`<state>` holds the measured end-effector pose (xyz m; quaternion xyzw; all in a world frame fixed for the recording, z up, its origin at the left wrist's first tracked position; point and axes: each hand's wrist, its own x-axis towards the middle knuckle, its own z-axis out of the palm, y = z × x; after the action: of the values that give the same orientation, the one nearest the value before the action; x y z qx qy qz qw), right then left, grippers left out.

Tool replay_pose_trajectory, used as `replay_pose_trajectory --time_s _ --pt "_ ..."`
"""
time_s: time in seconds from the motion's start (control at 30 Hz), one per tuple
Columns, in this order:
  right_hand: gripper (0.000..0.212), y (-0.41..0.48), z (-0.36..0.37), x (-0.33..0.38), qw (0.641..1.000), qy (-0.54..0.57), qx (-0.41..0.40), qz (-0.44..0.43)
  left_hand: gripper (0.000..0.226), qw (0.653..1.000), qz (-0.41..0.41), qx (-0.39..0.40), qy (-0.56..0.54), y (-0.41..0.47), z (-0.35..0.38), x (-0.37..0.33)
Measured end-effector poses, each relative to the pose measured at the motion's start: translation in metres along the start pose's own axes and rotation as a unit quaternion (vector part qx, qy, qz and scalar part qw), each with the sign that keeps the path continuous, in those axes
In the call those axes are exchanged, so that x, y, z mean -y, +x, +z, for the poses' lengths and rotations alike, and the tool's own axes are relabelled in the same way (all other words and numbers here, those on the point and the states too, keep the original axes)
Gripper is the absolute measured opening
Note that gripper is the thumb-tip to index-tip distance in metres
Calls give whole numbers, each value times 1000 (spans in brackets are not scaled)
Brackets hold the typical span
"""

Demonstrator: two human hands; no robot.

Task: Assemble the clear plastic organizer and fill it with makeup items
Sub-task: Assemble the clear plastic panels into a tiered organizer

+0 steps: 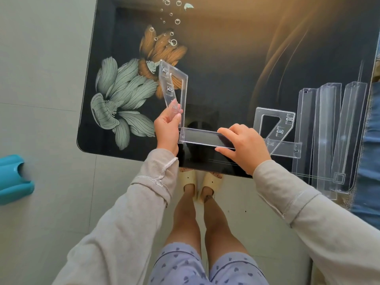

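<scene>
1. The left hand [166, 128] is closed in a pinch on the lower edge of a clear side panel [167, 87], which is held upright and tilted, at about 11 o'clock from the table's near edge.
2. The right hand [244, 145] is wrapped over one end of a clear shelf strip [199, 137]. The strip's other end meets the foot of the held panel, at 6 o'clock on the table [226, 68].
3. A second side panel [286, 148] lies flat at 4 o'clock, just beside the right hand. Three long clear trays [327, 130] are leaned together at 3 o'clock. No makeup items can be seen.
4. The parts are judged light, thin and rigid, so little force should be needed to lift them. Some flex in the long strip is to be expected if it is held by one end only.
5. The plastic looks smooth and glossy and is likely to slip. A pinch across an edge or through the panel's cut-out opening would be the more secure hold.
6. The small slots and tabs on the panels are probably the weakest points. They should be lined up squarely and pressed straight in, never twisted.
7. The strip is best held close to the joining end, so that the push is carried directly into the slot.
8. The glass-like table top may let an upright panel slide, so it should be steadied while the parts are joined.
</scene>
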<state>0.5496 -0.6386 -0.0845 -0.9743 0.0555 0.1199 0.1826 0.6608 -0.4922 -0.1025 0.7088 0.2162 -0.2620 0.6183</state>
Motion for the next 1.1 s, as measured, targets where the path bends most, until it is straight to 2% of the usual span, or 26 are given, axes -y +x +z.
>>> replay_pose_trajectory --time_s 0.33,0.77,1.1 --pt "40 4 3 7 1000 -11 12 -9 43 999 25 4 46 -2 2 -3" --pt "43 3 5 7 1000 -2 20 15 40 999 17 0 38 -2 -2 1" --pt "43 2 9 15 999 -24 28 14 47 992 43 52 102 3 -12 5"
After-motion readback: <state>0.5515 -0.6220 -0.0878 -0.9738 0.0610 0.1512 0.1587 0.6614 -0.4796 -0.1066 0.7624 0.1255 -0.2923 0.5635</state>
